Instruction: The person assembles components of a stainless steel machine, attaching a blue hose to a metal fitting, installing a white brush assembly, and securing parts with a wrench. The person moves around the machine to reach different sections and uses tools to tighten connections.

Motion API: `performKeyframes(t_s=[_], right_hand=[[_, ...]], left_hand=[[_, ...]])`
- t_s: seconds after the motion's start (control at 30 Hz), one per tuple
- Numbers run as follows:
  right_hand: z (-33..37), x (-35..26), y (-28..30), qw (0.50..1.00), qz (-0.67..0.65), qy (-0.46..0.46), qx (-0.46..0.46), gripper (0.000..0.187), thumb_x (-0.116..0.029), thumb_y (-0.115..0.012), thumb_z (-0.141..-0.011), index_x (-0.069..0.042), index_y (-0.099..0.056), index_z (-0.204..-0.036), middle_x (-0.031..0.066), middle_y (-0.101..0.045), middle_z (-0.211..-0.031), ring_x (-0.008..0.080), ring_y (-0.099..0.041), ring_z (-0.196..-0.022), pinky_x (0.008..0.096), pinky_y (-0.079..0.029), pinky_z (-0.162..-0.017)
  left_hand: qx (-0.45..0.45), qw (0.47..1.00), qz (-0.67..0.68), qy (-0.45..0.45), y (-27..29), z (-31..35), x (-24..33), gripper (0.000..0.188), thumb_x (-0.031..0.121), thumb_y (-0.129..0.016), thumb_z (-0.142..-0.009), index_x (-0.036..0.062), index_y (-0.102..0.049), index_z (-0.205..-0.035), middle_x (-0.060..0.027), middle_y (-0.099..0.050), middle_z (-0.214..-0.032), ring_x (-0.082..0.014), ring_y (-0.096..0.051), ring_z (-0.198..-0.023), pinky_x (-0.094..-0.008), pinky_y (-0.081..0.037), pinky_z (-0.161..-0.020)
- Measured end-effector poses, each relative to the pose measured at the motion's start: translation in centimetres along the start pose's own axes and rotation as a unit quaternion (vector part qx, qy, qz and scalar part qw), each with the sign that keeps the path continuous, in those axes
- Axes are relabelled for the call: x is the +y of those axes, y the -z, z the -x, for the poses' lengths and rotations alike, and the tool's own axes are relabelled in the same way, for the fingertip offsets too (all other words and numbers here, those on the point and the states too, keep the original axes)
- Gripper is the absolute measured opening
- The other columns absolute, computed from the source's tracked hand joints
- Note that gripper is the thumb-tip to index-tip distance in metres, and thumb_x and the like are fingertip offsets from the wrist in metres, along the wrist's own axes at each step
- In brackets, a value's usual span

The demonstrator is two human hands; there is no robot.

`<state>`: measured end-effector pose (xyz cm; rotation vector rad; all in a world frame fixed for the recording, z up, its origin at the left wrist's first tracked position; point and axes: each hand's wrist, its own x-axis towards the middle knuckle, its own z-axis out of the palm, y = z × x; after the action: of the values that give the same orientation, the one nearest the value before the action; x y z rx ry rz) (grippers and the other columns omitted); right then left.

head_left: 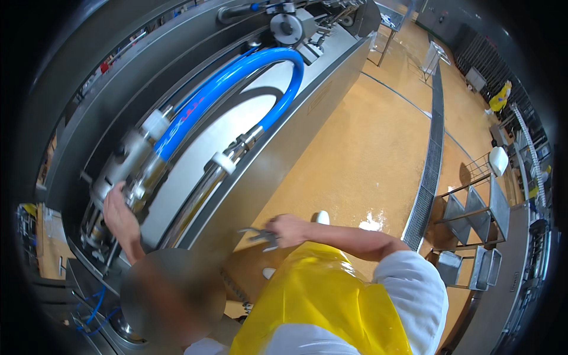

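Note:
My left hand [121, 219] reaches up to the steel pump body [123, 157] at the left, fingers stretched out against or just beside the steel fitting [137, 192]. Nothing shows in that hand. A thick blue hose [236, 71] runs from this fitting, loops at the far end and joins a steel pipe [195, 201] through a white collar [223, 163]. In front of my yellow apron [319, 296], my right hand [288, 231] is closed around a grey metal wrench-like tool [258, 235], whose forked end points left. A round blurred patch hides much of my left forearm.
A long steel machine housing [313, 118] runs away from me beside the tan floor [361, 154]. A drain grate [435, 142] crosses the floor at the right. Steel racks with trays [473, 213] stand near right. Farther off is a person in yellow [500, 96].

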<state>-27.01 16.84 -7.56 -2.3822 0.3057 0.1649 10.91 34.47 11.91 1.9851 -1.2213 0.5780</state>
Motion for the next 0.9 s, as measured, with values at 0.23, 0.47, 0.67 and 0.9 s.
performKeyframes(t_s=[0.23,0.47,0.67,0.9], right_hand=[[15.8,29.8,7.4,0.913,0.000,-0.403,0.060,0.045,-0.050,-0.076,-0.080,-0.010,-0.073,-0.100,0.0176,-0.076,-0.103,0.0359,-0.073,-0.097,0.0456,-0.058,-0.083],[4.7,39.9,31.2,0.948,0.071,-0.175,0.256,0.036,-0.021,-0.072,-0.081,-0.002,-0.057,-0.108,0.0225,-0.064,-0.111,0.0424,-0.061,-0.109,0.0493,-0.050,-0.094],[-12.7,41.5,43.3,0.898,0.251,0.022,0.361,0.029,-0.015,-0.067,-0.087,0.002,-0.063,-0.110,0.0256,-0.064,-0.114,0.0417,-0.063,-0.113,0.0484,-0.053,-0.098],[-20.9,46.6,43.4,0.956,0.149,0.118,0.224,0.064,-0.016,-0.092,-0.063,-0.001,-0.060,-0.117,0.0198,-0.057,-0.119,0.0380,-0.064,-0.108,0.0462,-0.056,-0.090]], left_hand=[[0.104,0.994,-0.043,-0.010,-12.2,16.5,7.7,0.037,0.035,-0.048,-0.107,0.0024,-0.062,-0.097,-0.0147,-0.062,-0.100,-0.0334,-0.058,-0.103,-0.0476,-0.046,-0.095],[-0.401,0.854,0.203,0.264,-32.0,31.3,16.9,0.016,-0.001,-0.048,-0.079,0.0046,-0.060,-0.070,-0.0086,-0.055,-0.062,-0.0191,-0.055,-0.060,-0.0340,-0.044,-0.060],[-0.511,0.680,0.196,0.487,-37.3,38.0,20.1,0.023,0.001,-0.048,-0.081,0.0047,-0.070,-0.075,-0.0080,-0.066,-0.067,-0.0174,-0.065,-0.069,-0.0335,-0.051,-0.067],[-0.607,0.607,0.142,0.492,-47.9,33.9,24.5,0.021,0.001,-0.049,-0.080,0.0046,-0.069,-0.074,-0.0077,-0.065,-0.066,-0.0174,-0.064,-0.068,-0.0337,-0.051,-0.066]])
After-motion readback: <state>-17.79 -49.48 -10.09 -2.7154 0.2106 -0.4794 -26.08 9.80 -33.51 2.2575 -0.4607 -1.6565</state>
